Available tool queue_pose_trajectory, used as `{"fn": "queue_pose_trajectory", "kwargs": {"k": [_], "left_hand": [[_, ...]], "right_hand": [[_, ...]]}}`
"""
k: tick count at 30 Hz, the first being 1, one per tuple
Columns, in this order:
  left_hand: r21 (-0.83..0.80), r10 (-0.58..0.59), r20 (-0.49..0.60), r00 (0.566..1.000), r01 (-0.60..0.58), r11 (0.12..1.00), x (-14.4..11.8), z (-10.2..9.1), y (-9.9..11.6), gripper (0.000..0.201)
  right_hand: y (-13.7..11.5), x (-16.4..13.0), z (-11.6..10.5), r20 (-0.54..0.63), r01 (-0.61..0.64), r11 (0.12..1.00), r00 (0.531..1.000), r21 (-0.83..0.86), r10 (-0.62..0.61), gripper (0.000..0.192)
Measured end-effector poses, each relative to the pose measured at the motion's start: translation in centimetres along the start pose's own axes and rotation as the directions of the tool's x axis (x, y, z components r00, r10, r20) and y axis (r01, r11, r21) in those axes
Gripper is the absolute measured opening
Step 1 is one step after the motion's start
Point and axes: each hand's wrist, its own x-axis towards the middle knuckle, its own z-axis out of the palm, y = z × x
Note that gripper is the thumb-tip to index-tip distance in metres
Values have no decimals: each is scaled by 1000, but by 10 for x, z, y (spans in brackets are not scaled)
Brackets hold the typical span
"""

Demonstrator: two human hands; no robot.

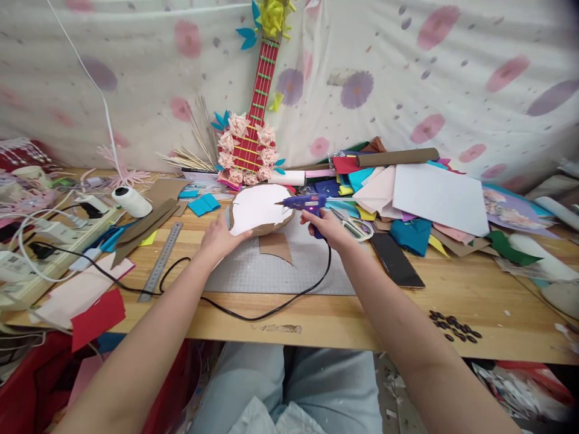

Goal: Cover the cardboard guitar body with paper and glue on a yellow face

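Observation:
A blue hot glue gun (302,203) is in my right hand (324,226), its nozzle pointing left above the right part of a rounded cardboard form (260,211). That form has a white top face and a brown, uneven cardboard rim. My left hand (221,238) grips its left side, with the thumb along the near edge and the other fingers partly hidden. Under the form lies a grey cutting mat (244,271), with a loose piece of brown cardboard (275,247) on it. The gun's black cord (271,316) loops across the mat and table front.
Scissors (357,228) and a black phone (397,260) lie right of the mat, before piled coloured sheets (441,199). A metal ruler (160,262), thread spool (132,201) and power strip (58,250) are at left. A flower-trimmed red guitar model (248,147) leans behind.

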Motion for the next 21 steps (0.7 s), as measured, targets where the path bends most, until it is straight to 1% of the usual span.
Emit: {"fn": "queue_pose_trajectory", "kwargs": {"k": [2,3,4,6,9,11,14,17,21], "left_hand": [[17,-8,55,998,7,1000,-6,7,0,94],[13,-17,61,998,16,1000,-9,11,1,93],[9,-16,44,999,16,1000,-12,14,1,91],[12,33,-43,999,-32,999,-17,20,2,86],[52,146,-174,974,-139,989,-23,28,3,81],[69,184,-200,962,-174,982,-24,32,2,80],[89,197,-217,956,-182,979,-23,36,1,75],[125,209,-270,940,-181,975,-24,37,2,68],[124,193,-314,930,-161,979,-30,38,4,70]], "right_hand": [[-20,3,9,155,-5,990,987,-142,28,43],[-28,4,14,213,-9,978,976,-210,55,42],[-35,6,19,258,-11,965,963,-264,82,41],[-46,10,28,316,-3,946,942,-325,111,40],[-52,18,38,342,12,922,931,-388,131,39],[-52,21,42,336,14,896,929,-443,152,40],[-48,23,46,326,28,863,932,-504,160,44],[-45,20,49,314,41,846,937,-532,152,45],[-44,18,51,321,49,839,935,-541,153,46]]}}
